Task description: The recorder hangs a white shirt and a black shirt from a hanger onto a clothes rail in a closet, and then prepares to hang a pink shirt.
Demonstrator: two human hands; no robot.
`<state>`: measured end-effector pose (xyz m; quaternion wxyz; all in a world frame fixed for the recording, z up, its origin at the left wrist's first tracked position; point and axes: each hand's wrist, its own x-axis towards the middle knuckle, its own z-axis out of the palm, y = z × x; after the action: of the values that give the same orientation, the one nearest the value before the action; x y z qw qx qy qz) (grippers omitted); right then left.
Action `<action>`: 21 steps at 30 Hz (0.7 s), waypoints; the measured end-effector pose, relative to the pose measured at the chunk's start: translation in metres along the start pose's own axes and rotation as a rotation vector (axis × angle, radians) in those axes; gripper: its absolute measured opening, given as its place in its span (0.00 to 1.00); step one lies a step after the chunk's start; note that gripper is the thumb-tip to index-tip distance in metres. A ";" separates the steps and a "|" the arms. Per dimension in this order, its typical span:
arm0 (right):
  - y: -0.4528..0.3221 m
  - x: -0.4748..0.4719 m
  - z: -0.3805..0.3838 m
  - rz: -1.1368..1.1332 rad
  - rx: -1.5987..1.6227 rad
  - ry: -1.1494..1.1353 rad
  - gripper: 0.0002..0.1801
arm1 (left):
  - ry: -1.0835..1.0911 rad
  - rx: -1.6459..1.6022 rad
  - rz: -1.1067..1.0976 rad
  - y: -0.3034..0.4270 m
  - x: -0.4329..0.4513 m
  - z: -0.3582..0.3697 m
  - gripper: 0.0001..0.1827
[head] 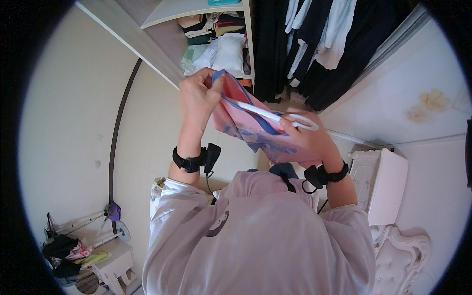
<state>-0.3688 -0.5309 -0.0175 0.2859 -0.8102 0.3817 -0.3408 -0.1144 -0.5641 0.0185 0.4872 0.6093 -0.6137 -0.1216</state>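
A pink garment (236,121) with blue trim and a blue print hangs between my hands in front of my chest. At its upper left corner, my left hand (201,92) pinches the blue-edged opening between thumb and fingers. My right hand (308,132) is closed around a white plastic clothes hanger (263,111), near its looped end. The hanger's far end reaches into the opening of the garment, where the cloth hides it. Part of the garment also lies beneath my right hand; whether those fingers grip the cloth too is unclear.
Ahead is a wardrobe with folded clothes (230,25) and a white plastic-wrapped bundle (229,53) on a shelf. Dark and light clothes (328,40) hang beside it. A white cabinet (383,184) stands at right, and a white stool (114,258) at lower left.
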 end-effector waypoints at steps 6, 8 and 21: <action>-0.003 0.001 0.003 0.069 -0.007 -0.032 0.10 | -0.193 -0.139 0.088 0.023 -0.031 0.031 0.05; -0.006 0.000 -0.008 0.044 -0.078 -0.006 0.09 | -0.262 -0.129 0.178 0.027 -0.040 0.035 0.04; 0.005 -0.061 -0.012 0.217 -0.012 0.205 0.08 | -0.689 -0.245 0.498 0.044 -0.075 0.093 0.11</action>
<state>-0.4093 -0.4859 -0.0342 0.2759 -0.7267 0.4964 -0.3865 -0.2276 -0.5305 -0.0288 0.3371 0.3046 -0.8495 -0.2683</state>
